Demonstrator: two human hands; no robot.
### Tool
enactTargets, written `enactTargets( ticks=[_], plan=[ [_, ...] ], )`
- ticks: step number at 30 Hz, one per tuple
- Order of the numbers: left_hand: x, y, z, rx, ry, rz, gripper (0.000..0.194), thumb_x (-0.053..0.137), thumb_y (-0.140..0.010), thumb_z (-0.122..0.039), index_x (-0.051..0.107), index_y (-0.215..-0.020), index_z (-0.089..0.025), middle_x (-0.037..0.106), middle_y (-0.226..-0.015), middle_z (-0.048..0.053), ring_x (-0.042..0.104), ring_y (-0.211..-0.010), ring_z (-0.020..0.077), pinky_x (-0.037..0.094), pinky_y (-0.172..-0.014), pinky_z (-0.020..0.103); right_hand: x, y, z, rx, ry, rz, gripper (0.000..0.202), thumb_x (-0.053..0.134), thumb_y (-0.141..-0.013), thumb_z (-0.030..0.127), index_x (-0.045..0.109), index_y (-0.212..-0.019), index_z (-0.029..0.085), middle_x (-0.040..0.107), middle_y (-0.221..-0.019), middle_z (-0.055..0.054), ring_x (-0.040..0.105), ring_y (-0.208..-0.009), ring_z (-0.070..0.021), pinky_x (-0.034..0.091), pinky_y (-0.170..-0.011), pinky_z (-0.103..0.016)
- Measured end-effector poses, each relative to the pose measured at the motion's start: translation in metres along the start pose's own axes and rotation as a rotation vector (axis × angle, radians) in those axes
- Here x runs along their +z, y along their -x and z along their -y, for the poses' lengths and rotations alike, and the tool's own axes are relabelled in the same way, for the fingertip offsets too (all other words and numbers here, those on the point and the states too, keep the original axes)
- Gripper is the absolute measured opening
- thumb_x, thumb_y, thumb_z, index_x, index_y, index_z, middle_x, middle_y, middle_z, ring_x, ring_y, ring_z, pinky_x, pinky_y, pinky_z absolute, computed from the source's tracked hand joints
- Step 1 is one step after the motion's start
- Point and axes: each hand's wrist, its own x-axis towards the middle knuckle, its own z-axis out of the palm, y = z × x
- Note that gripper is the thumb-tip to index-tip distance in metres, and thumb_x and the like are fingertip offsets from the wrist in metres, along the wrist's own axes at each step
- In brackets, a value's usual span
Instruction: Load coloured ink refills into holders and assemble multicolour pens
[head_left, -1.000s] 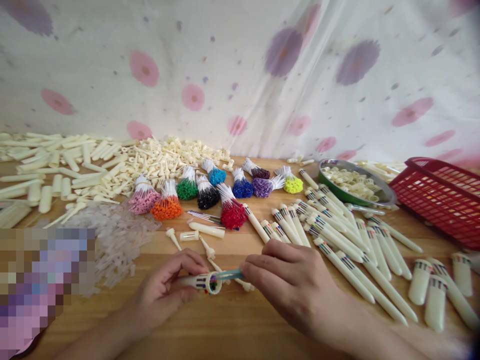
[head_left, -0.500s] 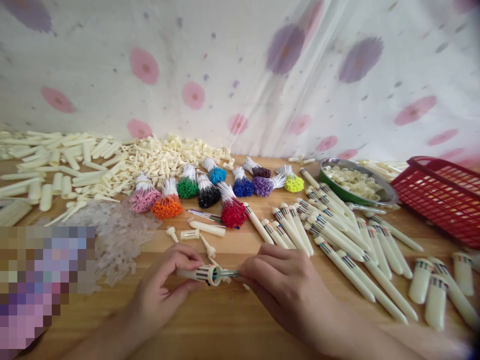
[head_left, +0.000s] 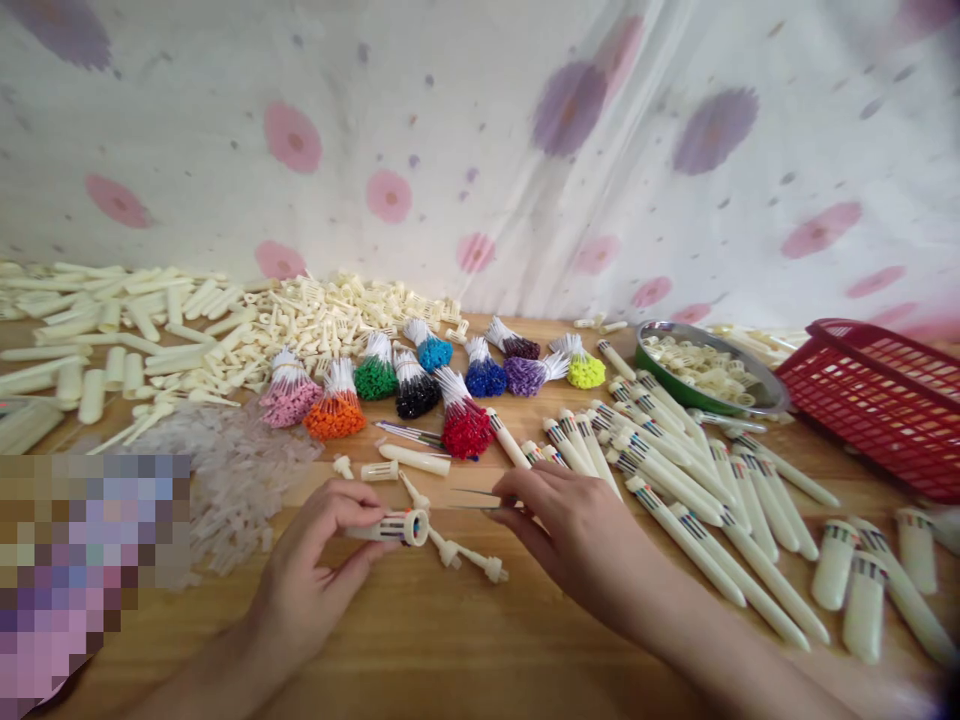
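Note:
My left hand (head_left: 322, 560) pinches a cream multicolour pen barrel (head_left: 394, 528), its open end facing right and coloured pieces showing inside. In my right hand (head_left: 562, 510) is a pair of tweezers (head_left: 476, 498), the tips apart and pointing left, a short way from the barrel; nothing shows between them. Below and between the hands lie small cream plastic parts (head_left: 472, 562). Just beyond them are a slotted collar (head_left: 380, 471), a loose cream tube (head_left: 415, 459) and a few thin refills (head_left: 411, 434). Bundles of refills stand behind, among them a red bundle (head_left: 466, 425) and an orange bundle (head_left: 335, 412).
Cream tubes (head_left: 90, 320) and small cream parts (head_left: 322, 315) are heaped at the back left. Clear plastic pieces (head_left: 225, 480) lie nearer. Assembled pens (head_left: 667, 460) spread on the right, with a metal bowl (head_left: 772, 385) and a red basket (head_left: 870, 410) behind them.
My right hand has drawn back right and up from the barrel's mouth, and the tweezers are now clear of it. My left hand has shifted slightly left with the barrel.

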Motion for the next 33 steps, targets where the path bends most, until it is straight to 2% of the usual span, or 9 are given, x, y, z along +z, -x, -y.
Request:
enactTargets(
  ticks=[2,5,10,13,16,19,22,27,33],
  plan=[
    [0.000,-0.001,0.002,-0.023,-0.017,-0.024,0.013,0.061,-0.075,-0.014,0.054,-0.081,-0.023,0.059,-0.084,0.001,0.062,-0.077,0.0163,0.052,-0.067,0.028,0.010,-0.003,-0.002,0.138,0.146,0.143,0.009,0.059,-0.082,0.022,0.057,-0.076,0.016,0.064,-0.066,-0.003,0.060,-0.061,-0.0181,0.038,-0.051,-0.025],
    [0.001,-0.001,0.005,-0.055,-0.029,-0.055,0.010,0.062,-0.075,-0.020,0.054,-0.080,-0.024,0.060,-0.084,0.001,0.063,-0.077,0.0176,0.054,-0.067,0.029,0.024,-0.006,0.002,0.220,0.253,0.284,0.009,0.059,-0.082,0.023,0.057,-0.078,0.015,0.066,-0.072,-0.006,0.064,-0.071,-0.0216,0.040,-0.053,-0.026],
    [0.001,0.001,0.009,-0.048,-0.021,-0.066,0.011,0.062,-0.076,-0.023,0.055,-0.085,-0.024,0.061,-0.087,0.001,0.064,-0.081,0.0180,0.055,-0.068,0.028,0.024,-0.012,-0.006,0.330,0.226,0.262,0.021,0.049,-0.088,0.035,0.057,-0.087,0.015,0.067,-0.087,-0.009,0.063,-0.084,-0.0230,0.038,-0.056,-0.026],
    [0.001,0.002,0.009,-0.021,-0.036,-0.054,0.009,0.061,-0.077,-0.023,0.054,-0.083,-0.024,0.060,-0.087,0.001,0.064,-0.080,0.0174,0.055,-0.070,0.028,0.011,-0.021,-0.037,0.565,0.188,0.152,0.025,0.038,-0.092,0.036,0.056,-0.086,0.018,0.066,-0.081,-0.005,0.062,-0.075,-0.0196,0.033,-0.054,-0.024],
    [0.002,0.002,0.009,-0.028,-0.048,-0.048,0.008,0.060,-0.077,-0.023,0.054,-0.082,-0.024,0.061,-0.087,0.001,0.064,-0.078,0.0173,0.055,-0.067,0.027,-0.001,-0.034,-0.083,0.806,0.197,0.046,0.027,0.034,-0.093,0.037,0.055,-0.092,0.019,0.066,-0.084,-0.006,0.061,-0.075,-0.0201,0.034,-0.056,-0.025],
    [0.002,0.003,0.011,-0.023,-0.041,-0.053,0.009,0.060,-0.077,-0.023,0.055,-0.085,-0.024,0.061,-0.087,0.001,0.065,-0.079,0.0178,0.055,-0.064,0.025,-0.009,-0.049,-0.132,0.945,0.205,0.023,0.030,0.033,-0.094,0.037,0.054,-0.101,0.016,0.064,-0.093,-0.009,0.060,-0.086,-0.0222,0.040,-0.064,-0.029],
    [0.002,0.004,0.013,-0.010,-0.043,-0.051,0.011,0.061,-0.076,-0.024,0.055,-0.085,-0.024,0.062,-0.086,0.001,0.064,-0.080,0.0181,0.055,-0.066,0.025,-0.010,-0.064,-0.169,1.038,0.160,0.086,0.033,0.036,-0.093,0.039,0.055,-0.104,0.014,0.061,-0.098,-0.009,0.059,-0.090,-0.0203,0.045,-0.074,-0.035],
    [0.001,0.003,0.014,-0.014,-0.073,-0.047,0.009,0.061,-0.076,-0.025,0.056,-0.083,-0.024,0.062,-0.086,0.001,0.064,-0.080,0.0179,0.055,-0.066,0.025,0.002,-0.080,-0.200,1.071,-0.010,0.245,0.029,0.051,-0.089,0.032,0.054,-0.111,0.014,0.056,-0.111,-0.008,0.058,-0.092,-0.0181,0.049,-0.079,-0.037],
    [0.001,0.002,0.014,-0.012,-0.075,-0.055,0.008,0.061,-0.076,-0.024,0.055,-0.082,-0.023,0.062,-0.085,0.001,0.065,-0.078,0.0167,0.054,-0.068,0.024,0.008,-0.076,-0.214,1.115,-0.078,0.282,0.029,0.051,-0.089,0.031,0.053,-0.113,0.016,0.055,-0.114,-0.008,0.057,-0.094,-0.0186,0.049,-0.080,-0.038]
  ],
)
